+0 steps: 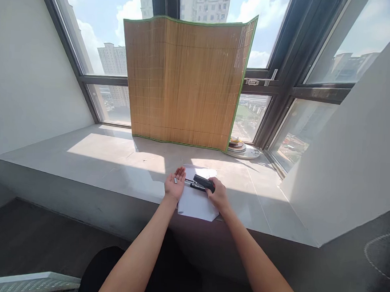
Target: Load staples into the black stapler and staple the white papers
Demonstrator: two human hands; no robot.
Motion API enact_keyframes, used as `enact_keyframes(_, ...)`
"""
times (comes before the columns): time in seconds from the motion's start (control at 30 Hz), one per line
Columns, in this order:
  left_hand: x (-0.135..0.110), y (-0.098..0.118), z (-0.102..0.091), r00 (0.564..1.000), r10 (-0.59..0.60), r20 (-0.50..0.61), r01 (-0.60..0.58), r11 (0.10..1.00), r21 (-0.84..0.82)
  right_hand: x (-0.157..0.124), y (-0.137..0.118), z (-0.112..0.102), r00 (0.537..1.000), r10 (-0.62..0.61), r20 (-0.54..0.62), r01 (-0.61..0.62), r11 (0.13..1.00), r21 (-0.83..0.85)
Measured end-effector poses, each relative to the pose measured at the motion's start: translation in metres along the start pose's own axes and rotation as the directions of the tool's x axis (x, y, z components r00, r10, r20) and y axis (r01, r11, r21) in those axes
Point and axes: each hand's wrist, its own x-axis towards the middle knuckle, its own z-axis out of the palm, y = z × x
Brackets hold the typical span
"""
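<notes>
Stapler [203, 181] inside right hand [218, 194]

Sill [113, 171] pale, sun-patched. Paper [195, 205] at front edge, right of middle. Mat [192, 83] (green-edged) upright near back edge; plates [239, 149], back right corner.

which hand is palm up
The left hand, its open palm bearing a small grey piece; the right hand instead holds a black stapler.

Plastic stapler [204, 181], smooth paper [197, 206], metallic piece [175, 180], ribbed wood-slat mat [193, 81], glossy sill [129, 172]
</notes>
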Motion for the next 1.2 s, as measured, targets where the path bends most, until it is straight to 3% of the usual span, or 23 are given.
enact_keyframes(0.13, -0.006, -0.002, 0.004, 0.995, -0.016, 0.099, 0.011, 0.998, 0.055, -0.005, -0.025, -0.009, 0.966, -0.197, -0.169, 0.185, 0.979, -0.084)
enact_keyframes(0.27, -0.013, -0.003, 0.007, 0.966, -0.121, 0.229, 0.086, 0.984, 0.159, -0.005, -0.062, -0.002, 0.937, -0.343, -0.063, 0.341, 0.939, -0.039)
enact_keyframes(0.4, -0.018, -0.004, 0.008, 0.929, -0.169, 0.33, 0.092, 0.968, 0.235, 0.01, -0.091, 0.031, 0.972, -0.226, 0.064, 0.223, 0.973, 0.054)
enact_keyframes(0.47, -0.019, -0.004, 0.009, 0.921, -0.156, 0.357, 0.065, 0.965, 0.255, 0.016, -0.098, 0.048, 0.979, -0.171, 0.112, 0.17, 0.985, 0.02)
enact_keyframes(0.6, -0.019, -0.008, 0.009, 0.911, -0.122, 0.393, 0.013, 0.963, 0.269, 0.015, -0.109, 0.069, 0.992, -0.093, 0.079, 0.103, 0.987, -0.124)
enact_keyframes(0.7, -0.014, -0.008, 0.007, 0.895, -0.107, 0.433, -0.014, 0.964, 0.266, 0.015, -0.108, 0.063, 0.998, -0.049, 0.045, 0.053, 0.993, -0.104)
enact_keyframes(0.8, -0.002, 0.0, 0.004, 0.925, 0.012, 0.379, -0.134, 0.946, 0.296, 0.031, -0.082, 0.029, 0.996, -0.04, -0.081, 0.04, 0.999, 0.01)
enact_keyframes(0.87, 0.011, 0.01, 0.002, 0.947, 0.134, 0.293, -0.255, 0.867, 0.428, 0.051, -0.046, -0.006, 0.982, -0.015, -0.19, 0.015, 1.0, -0.005)
enact_keyframes(0.93, 0.029, 0.02, 0.002, 0.947, 0.219, 0.236, -0.321, 0.701, 0.636, 0.071, -0.001, -0.041, 0.968, 0.076, -0.238, -0.104, 0.989, -0.108)
enact_keyframes(1.0, 0.049, 0.029, 0.006, 0.933, 0.256, 0.252, -0.351, 0.494, 0.795, 0.086, 0.044, -0.065, 0.948, 0.226, -0.224, -0.275, 0.936, -0.221)
enact_keyframes(1.1, 0.084, 0.036, 0.016, 0.904, 0.223, 0.365, -0.418, 0.275, 0.866, 0.094, 0.094, -0.075, 0.938, 0.294, -0.186, -0.339, 0.888, -0.309)
enact_keyframes(1.2, 0.118, 0.039, 0.025, 0.894, 0.141, 0.424, -0.447, 0.276, 0.851, 0.094, 0.122, -0.066, 0.938, 0.276, -0.21, -0.335, 0.878, -0.343)
